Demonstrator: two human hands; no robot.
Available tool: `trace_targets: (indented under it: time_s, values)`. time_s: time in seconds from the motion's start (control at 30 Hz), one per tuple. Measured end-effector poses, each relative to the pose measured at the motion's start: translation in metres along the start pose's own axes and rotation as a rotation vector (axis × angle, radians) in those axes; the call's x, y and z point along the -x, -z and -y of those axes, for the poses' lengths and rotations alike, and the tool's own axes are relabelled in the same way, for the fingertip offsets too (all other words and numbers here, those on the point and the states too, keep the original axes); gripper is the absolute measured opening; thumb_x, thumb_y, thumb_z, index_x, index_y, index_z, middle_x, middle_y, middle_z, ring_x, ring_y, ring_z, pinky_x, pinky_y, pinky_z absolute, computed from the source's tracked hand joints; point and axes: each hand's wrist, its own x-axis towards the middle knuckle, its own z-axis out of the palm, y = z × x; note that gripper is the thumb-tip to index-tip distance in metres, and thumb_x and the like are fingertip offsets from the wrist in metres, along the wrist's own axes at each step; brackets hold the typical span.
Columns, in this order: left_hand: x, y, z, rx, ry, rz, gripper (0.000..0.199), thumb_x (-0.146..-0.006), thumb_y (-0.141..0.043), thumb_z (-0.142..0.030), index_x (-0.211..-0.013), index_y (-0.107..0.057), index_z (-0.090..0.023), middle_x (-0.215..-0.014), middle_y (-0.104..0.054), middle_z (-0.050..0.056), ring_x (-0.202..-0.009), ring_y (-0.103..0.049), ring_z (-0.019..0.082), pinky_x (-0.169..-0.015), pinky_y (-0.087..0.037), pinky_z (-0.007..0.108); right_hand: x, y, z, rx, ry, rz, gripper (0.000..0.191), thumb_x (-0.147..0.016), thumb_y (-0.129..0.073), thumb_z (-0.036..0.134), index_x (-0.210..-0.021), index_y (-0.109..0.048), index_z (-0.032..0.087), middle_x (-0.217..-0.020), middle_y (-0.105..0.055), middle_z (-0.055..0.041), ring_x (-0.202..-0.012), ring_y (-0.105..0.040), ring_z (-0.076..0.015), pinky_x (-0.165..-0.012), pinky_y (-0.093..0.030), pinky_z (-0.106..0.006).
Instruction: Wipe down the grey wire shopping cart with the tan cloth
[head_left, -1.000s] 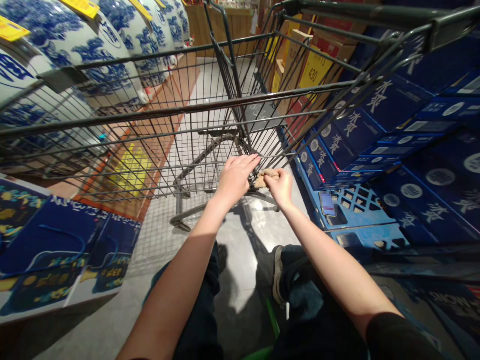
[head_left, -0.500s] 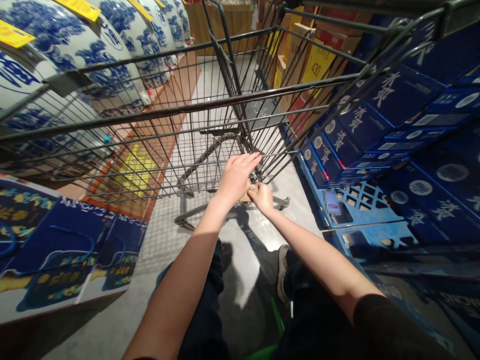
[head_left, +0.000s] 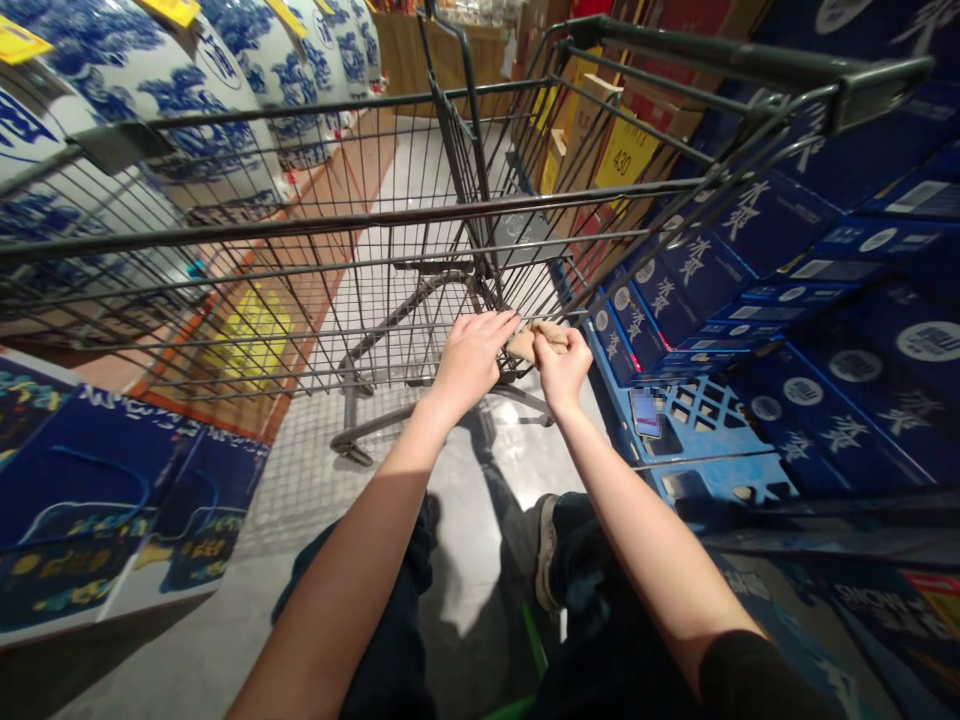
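Observation:
A dark wire shopping cart [head_left: 420, 212] stands across the view in front of me. My right hand [head_left: 564, 368] pinches a crumpled tan cloth [head_left: 531, 341] beside the lower corner of the cart's basket. Just left of the cloth, my left hand [head_left: 472, 362] rests palm down against the wire mesh, its fingers stretched out toward the right. Nothing shows in the left hand; its palm is hidden.
Blue-and-white jars [head_left: 202, 120] line a wooden platform at the left. Dark blue boxes [head_left: 720, 255] are stacked at the right above a blue plastic pallet [head_left: 712, 420], where a phone [head_left: 646, 412] lies. Blue gift bags [head_left: 90, 500] stand at the lower left.
My right hand has moved right and slightly up, and more of the tan cloth shows in it. My left hand has stayed at nearly the same place. The view has shifted slightly.

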Motion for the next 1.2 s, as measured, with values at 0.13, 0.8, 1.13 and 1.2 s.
trace_targets:
  time_s: [0.13, 0.8, 1.13, 1.2]
  values:
    - [0.002, -0.001, 0.000, -0.003, 0.015, -0.017, 0.073, -0.083, -0.042, 0.003, -0.151, -0.059, -0.017, -0.156, -0.060, 0.009, -0.147, -0.052, 0.024, -0.126, -0.034, 0.050, -0.003, 0.000, 0.004, 0.012, -0.001, 0.039, 0.021, -0.073, -0.068, 0.040, -0.073, -0.058, 0.022, -0.075, -0.067, -0.0015, -0.074, -0.060, -0.0188, -0.077, -0.050, -0.033]
    - [0.004, -0.019, -0.030, -0.326, 0.106, -0.083, 0.064, -0.094, -0.050, -0.011, -0.158, -0.051, -0.013, -0.145, -0.062, 0.021, -0.140, -0.054, 0.036, -0.127, -0.030, 0.063, -0.070, 0.045, 0.052, -0.146, 0.252, -0.272, 0.019, -0.077, -0.066, 0.038, -0.080, -0.059, 0.021, -0.082, -0.065, 0.0009, -0.080, -0.060, -0.0172, -0.080, -0.049, -0.031]
    - [0.005, -0.021, -0.024, -0.312, 0.105, -0.132, 0.059, -0.093, -0.051, -0.013, -0.152, -0.058, -0.013, -0.140, -0.065, 0.020, -0.136, -0.057, 0.035, -0.127, -0.030, 0.062, -0.086, 0.064, 0.064, 0.063, 0.347, -0.173, 0.010, -0.072, -0.066, 0.028, -0.072, -0.057, 0.023, -0.076, -0.062, 0.0024, -0.076, -0.057, -0.0170, -0.076, -0.047, -0.030]
    - [0.005, -0.022, -0.025, -0.315, 0.106, -0.140, 0.058, -0.093, -0.051, -0.013, -0.151, -0.058, -0.012, -0.139, -0.065, 0.021, -0.135, -0.057, 0.035, -0.127, -0.031, 0.063, -0.098, 0.069, 0.073, 0.025, 0.393, -0.277, 0.010, -0.075, -0.066, 0.027, -0.076, -0.057, 0.023, -0.081, -0.063, 0.0016, -0.080, -0.057, -0.0175, -0.080, -0.048, -0.031]
